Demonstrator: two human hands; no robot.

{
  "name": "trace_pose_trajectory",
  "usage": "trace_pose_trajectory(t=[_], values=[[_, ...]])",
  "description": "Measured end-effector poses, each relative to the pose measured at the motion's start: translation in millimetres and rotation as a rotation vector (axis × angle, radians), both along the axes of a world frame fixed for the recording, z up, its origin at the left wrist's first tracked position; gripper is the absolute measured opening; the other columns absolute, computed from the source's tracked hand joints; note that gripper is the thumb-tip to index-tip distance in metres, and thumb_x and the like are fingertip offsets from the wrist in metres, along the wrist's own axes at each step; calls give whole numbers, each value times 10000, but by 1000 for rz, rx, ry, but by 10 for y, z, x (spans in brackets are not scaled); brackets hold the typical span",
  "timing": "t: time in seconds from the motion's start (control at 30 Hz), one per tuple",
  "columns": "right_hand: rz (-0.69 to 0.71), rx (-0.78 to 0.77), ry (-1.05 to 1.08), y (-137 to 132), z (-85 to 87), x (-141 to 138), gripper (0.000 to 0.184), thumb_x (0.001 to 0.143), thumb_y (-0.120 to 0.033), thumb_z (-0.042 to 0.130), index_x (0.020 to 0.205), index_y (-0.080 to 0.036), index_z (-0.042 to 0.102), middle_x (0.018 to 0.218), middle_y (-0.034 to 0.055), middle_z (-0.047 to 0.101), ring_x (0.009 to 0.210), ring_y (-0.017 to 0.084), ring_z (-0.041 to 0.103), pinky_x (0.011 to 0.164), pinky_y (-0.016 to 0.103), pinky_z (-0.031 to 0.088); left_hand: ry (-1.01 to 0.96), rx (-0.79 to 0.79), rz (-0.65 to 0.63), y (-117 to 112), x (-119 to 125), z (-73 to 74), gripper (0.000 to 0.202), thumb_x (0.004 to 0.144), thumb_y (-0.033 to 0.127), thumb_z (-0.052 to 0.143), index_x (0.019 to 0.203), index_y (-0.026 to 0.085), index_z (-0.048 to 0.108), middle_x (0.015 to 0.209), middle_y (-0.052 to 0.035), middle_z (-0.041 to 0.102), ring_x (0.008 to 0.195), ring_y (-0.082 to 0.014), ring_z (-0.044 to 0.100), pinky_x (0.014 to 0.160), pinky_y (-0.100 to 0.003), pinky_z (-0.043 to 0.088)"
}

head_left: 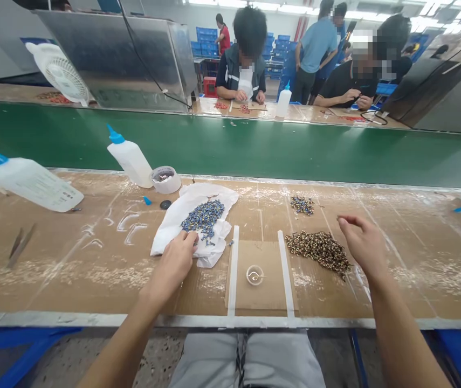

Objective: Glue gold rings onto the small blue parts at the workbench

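Observation:
My left hand (178,254) rests at the lower edge of a crumpled white sheet (165,231), its fingertips pinched beside a heap of small blue parts (204,216). Whatever those fingers hold is hidden. Beyond a pile of small black-and-gold parts (319,251), my right hand (363,242) hovers at the right with thumb and fingers together; anything between them is too small to make out. Between the hands, a small clear round dish (255,275) sits on a cardboard pad (260,299) taped down with white strips. A smaller bluish cluster of parts (302,205) lies behind the dark pile.
Left on the cardboard-covered table are two blue-tipped squeeze bottles, one upright but tilted in view (131,161) and one nearer (32,183), a tape roll (166,180) and tweezers (20,245). A green belt (230,145) runs behind; co-workers (246,75) sit across it.

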State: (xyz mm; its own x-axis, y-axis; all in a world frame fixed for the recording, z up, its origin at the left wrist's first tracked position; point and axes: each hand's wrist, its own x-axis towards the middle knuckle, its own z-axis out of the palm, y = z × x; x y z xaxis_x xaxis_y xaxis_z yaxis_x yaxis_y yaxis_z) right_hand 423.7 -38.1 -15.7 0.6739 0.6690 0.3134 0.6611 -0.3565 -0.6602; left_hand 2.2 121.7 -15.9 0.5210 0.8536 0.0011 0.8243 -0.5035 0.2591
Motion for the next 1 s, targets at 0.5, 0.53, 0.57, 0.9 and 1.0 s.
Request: trace_pose_trajectory(t=[0.5, 0.53, 0.57, 0.9, 1.0], values=[[-245, 270, 376, -888, -588, -631, 411, 841, -517, 625, 1004, -147, 702, 957, 116, 732, 861, 242, 676, 824, 374, 519, -187, 158, -12, 106, -170, 76, 320, 933, 260, 350, 994, 163, 648, 911, -84, 589, 822, -220, 593, 738, -316, 455], [-248, 271, 378, -881, -593, -620, 412, 840, -517, 627, 1004, -147, 703, 954, 114, 732, 860, 241, 676, 831, 379, 518, -238, 163, -9, 63, -191, 98, 311, 940, 272, 361, 977, 166, 651, 913, -79, 589, 831, -213, 591, 757, -314, 454], [-250, 271, 378, -877, -599, -611, 415, 838, -518, 629, 1005, -145, 703, 951, 114, 733, 858, 240, 676, 836, 382, 517, -292, 159, -4, 12, -207, 121, 296, 946, 285, 381, 962, 171, 653, 921, -74, 593, 848, -208, 588, 779, -312, 450], [-263, 262, 430, -928, -565, -645, 454, 790, -548, 670, 989, -141, 705, 931, 113, 728, 889, 259, 678, 928, 458, 503, -979, -728, 29, -563, -4, 165, 174, 823, 323, 703, 838, 150, 690, 776, -42, 685, 710, -142, 615, 659, -228, 491], [-278, 334, 471, -956, -550, -665, 405, 768, -522, 703, 966, -169, 704, 919, 110, 725, 920, 297, 693, 958, 499, 501, -1125, -923, 72, -662, 78, 149, 195, 793, 300, 747, 831, 128, 664, 746, -55, 707, 648, -129, 627, 646, -231, 506]])
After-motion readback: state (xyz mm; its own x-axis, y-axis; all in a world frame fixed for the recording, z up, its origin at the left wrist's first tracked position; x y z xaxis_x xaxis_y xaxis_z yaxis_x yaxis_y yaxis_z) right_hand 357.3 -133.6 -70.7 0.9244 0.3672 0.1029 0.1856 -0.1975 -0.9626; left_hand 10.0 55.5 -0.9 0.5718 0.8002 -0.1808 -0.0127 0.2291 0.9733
